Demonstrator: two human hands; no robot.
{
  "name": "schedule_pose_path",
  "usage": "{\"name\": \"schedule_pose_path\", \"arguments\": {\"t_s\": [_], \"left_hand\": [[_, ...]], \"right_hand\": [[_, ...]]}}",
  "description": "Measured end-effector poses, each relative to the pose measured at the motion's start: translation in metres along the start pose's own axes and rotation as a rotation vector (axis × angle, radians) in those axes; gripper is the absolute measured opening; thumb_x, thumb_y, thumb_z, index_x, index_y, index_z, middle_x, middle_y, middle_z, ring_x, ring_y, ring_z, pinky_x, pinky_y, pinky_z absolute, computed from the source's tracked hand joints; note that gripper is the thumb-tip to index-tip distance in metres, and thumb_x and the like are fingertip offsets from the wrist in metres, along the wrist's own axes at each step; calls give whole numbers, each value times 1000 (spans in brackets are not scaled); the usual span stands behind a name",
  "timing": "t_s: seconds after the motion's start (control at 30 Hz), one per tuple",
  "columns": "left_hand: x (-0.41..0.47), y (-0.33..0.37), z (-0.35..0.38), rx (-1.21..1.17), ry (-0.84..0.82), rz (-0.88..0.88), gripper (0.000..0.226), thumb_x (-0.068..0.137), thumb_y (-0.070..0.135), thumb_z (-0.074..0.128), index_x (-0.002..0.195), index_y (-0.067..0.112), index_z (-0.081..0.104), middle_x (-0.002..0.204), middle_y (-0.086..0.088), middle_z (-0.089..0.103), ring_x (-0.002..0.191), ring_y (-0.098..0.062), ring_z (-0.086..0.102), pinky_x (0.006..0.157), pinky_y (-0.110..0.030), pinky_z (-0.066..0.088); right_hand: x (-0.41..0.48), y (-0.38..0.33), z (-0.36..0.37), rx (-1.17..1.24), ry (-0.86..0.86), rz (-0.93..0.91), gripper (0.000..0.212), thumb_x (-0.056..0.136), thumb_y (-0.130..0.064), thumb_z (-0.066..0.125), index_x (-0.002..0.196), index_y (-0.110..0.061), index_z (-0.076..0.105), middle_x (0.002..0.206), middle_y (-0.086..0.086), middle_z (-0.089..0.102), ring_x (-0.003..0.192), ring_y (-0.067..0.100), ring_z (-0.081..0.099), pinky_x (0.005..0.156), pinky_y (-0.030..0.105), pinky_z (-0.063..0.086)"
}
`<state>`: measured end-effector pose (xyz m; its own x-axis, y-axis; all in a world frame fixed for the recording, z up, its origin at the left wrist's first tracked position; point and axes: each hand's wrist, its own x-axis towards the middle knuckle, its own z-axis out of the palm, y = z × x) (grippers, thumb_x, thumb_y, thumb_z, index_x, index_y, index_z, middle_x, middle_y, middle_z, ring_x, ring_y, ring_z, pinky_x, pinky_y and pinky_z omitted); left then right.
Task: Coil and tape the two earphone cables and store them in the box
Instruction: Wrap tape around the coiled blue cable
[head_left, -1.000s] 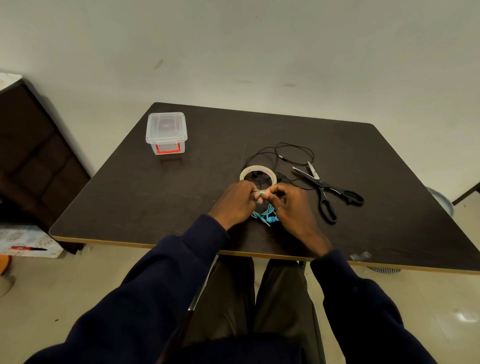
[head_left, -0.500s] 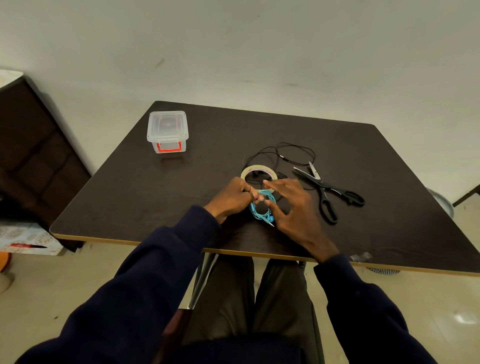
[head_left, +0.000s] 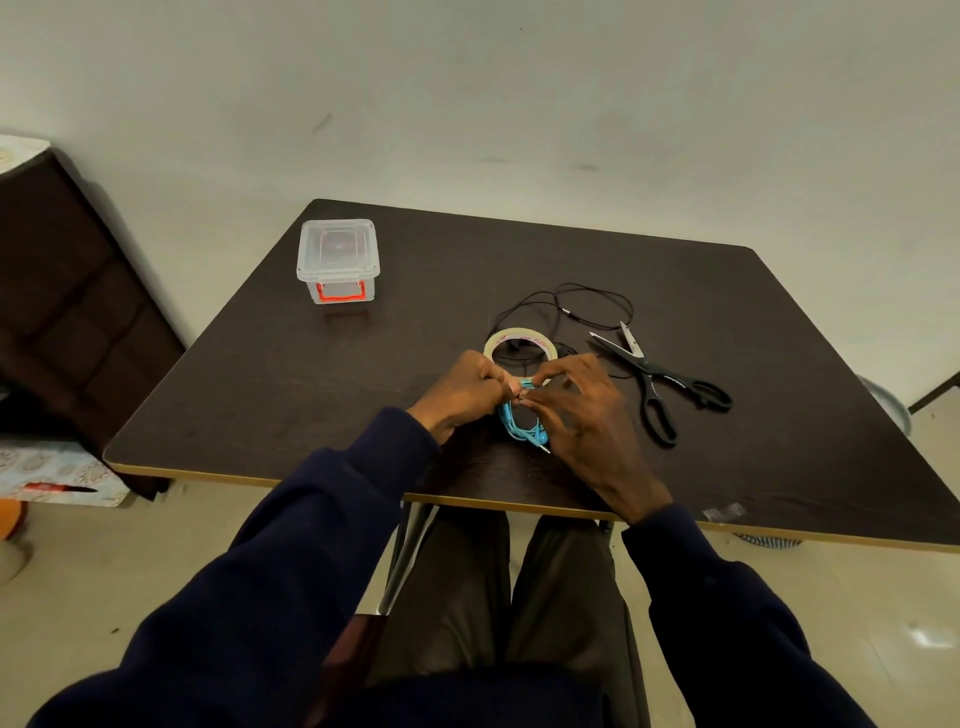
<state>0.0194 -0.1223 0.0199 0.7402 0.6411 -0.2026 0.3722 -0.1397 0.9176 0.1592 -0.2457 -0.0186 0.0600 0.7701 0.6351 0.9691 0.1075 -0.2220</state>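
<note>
Near the front edge of the dark counter (head_left: 260, 389), both hands meet over the blue earphone cable (head_left: 511, 423), which is wound into a small coil with its plug poking out at the near right. The left hand (head_left: 462, 387) has a clenched grip, fingers curled and pinching the far end of the coil. The right hand (head_left: 582, 415) grips the same spot between thumb and forefinger, its other fingers spread over the coil's right side. Just beyond the hands lies the tape roll (head_left: 519, 338), flat on the counter. The black earphone cable (head_left: 571, 296) sprawls loose behind it, with the scissors (head_left: 654, 374) lying open to the right. The lidded clear box (head_left: 337, 260) stands well apart at the far left.
</note>
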Motion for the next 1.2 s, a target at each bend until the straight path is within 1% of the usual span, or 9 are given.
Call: {"name": "schedule_pose_path", "arguments": {"t_s": [0.1,0.2,0.33,0.47,0.6,0.7,0.83,1.0,1.2], "left_hand": [[-1,-2,3,28,44,67,15,95,9,62,88,6,75,96,-12,74,94,-19,65,86,-35,54],[-1,-5,7,87,103,128,15,93,13,66,83,16,76,95,-8,75,96,-19,67,88,-37,53],[-3,-6,10,158,144,178,12,93,14,66,89,16,77,94,-6,75,95,-20,68,80,-29,53],[-5,-7,10,207,161,227,12,93,13,67,99,14,77,98,-5,76,95,-17,68,82,-31,55],[-3,-11,10,271,206,294,14,90,14,69,102,13,77,103,-4,76,93,-7,67,75,-14,50],[-2,-11,9,278,216,303,15,89,14,71,102,12,77,102,-3,76,91,-3,65,75,-12,49],[1,-12,9,262,209,258,9,90,15,70,95,12,78,98,-3,76,92,-7,67,74,-12,47],[4,-14,8,230,197,214,8,89,14,70,91,11,78,96,-3,76,92,-8,68,79,-23,52],[2,-15,6,192,215,240,15,84,16,75,99,12,78,98,0,76,88,-1,66,69,-11,49]], "right_hand": [[5,-4,-4,96,14,75,18,91,-17,64,104,-7,71,108,10,63,97,17,61,85,23,52],[11,-5,-4,147,16,128,13,91,-13,68,102,-7,70,101,5,65,90,9,61,80,14,49],[12,-6,1,218,35,218,9,94,-15,66,99,-8,68,94,1,67,82,4,62,74,12,49],[15,-10,5,288,76,317,6,92,-11,68,98,-11,71,87,-4,69,77,0,65,69,10,50],[23,-11,1,430,25,513,4,90,-16,70,91,-18,74,81,-8,72,73,4,69,67,18,56],[27,-11,-5,550,6,613,3,87,-14,74,90,-15,73,80,-2,74,73,10,71,69,23,60],[25,-11,-5,486,26,517,7,86,-13,75,93,-12,72,80,-5,73,73,4,70,67,19,58],[16,-8,-5,299,-22,323,17,90,-11,69,105,-13,75,95,-9,70,84,-7,63,78,8,51],[16,-9,-2,261,-89,311,22,86,-20,76,108,-15,75,93,-3,71,81,3,63,69,16,52]]}}
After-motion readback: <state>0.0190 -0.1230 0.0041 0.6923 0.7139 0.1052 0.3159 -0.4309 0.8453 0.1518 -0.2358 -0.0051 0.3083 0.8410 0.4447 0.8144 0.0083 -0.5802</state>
